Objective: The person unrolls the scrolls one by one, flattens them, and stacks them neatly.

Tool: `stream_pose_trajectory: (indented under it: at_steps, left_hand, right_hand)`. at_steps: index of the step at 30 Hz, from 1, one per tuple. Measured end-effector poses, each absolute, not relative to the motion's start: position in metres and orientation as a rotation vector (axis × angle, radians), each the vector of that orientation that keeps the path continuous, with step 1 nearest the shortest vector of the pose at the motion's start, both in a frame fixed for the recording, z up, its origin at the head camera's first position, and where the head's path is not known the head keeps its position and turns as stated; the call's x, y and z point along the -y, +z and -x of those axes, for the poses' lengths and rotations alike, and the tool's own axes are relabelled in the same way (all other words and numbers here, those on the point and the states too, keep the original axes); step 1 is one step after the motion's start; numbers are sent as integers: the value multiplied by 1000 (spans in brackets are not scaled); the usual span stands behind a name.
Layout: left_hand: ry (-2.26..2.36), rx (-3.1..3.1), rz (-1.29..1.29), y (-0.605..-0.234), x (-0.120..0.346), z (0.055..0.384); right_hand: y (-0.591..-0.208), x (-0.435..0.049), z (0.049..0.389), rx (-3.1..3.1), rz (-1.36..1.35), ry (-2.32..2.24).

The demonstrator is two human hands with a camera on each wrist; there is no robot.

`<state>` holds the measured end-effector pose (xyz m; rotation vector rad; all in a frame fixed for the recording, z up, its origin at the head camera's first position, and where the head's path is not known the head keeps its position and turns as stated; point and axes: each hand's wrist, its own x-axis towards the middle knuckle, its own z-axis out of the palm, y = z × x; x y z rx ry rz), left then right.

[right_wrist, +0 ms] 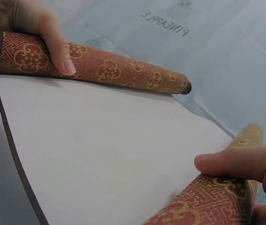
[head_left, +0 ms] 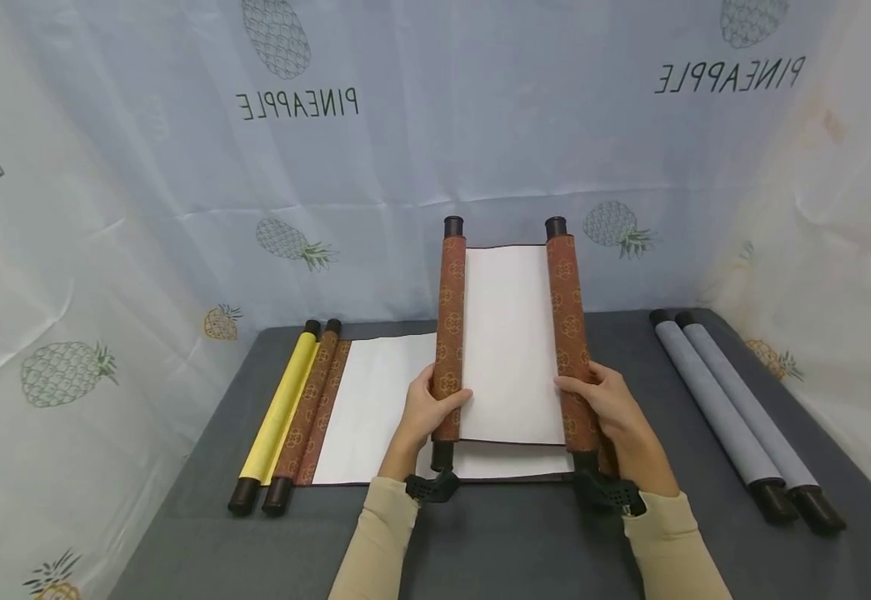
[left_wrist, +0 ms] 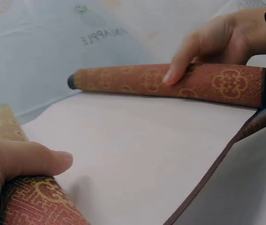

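I'm watching the scroll (head_left: 510,350) being held part-open above the counter (head_left: 292,550): the left hand (head_left: 426,408) is curling its fingers round the left roller (head_left: 451,308), the right hand (head_left: 613,404) is gripping the right roller (head_left: 567,308). White paper (head_left: 375,400) is lying beneath; a brown roll (head_left: 306,408) and yellow roll (head_left: 279,408) are resting left, grey rolls (head_left: 711,400) far right.

Brown patterned scroll (head_left: 512,346), partly unrolled, held aloft
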<state>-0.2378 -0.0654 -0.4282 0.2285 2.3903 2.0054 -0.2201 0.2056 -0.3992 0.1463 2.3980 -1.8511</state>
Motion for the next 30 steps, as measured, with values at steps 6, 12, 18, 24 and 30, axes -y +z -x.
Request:
stream_pose_trajectory:
  at_steps: [6,12,18,24,30]
  left_hand:
    - [2025,-2333,-264,-424,72,236]
    - [2022,-2284,-191,-424,68,237]
    - [2052,-2327,-40,-427,59,238]
    - [2074,-2396,28,-427,57,237]
    - [2089,-2392,33,-427,56,236]
  right_hand:
    - [-397,-211,217,-2468,-61,-1781]
    - [-394,-210,216,-2414,-35,-1852]
    - [-394,-203,217,-2312,-90,-1968]
    - [-395,-199,219,-2304,-151,-2008]
    - [-397,-198,219,-2301,-196,-2018]
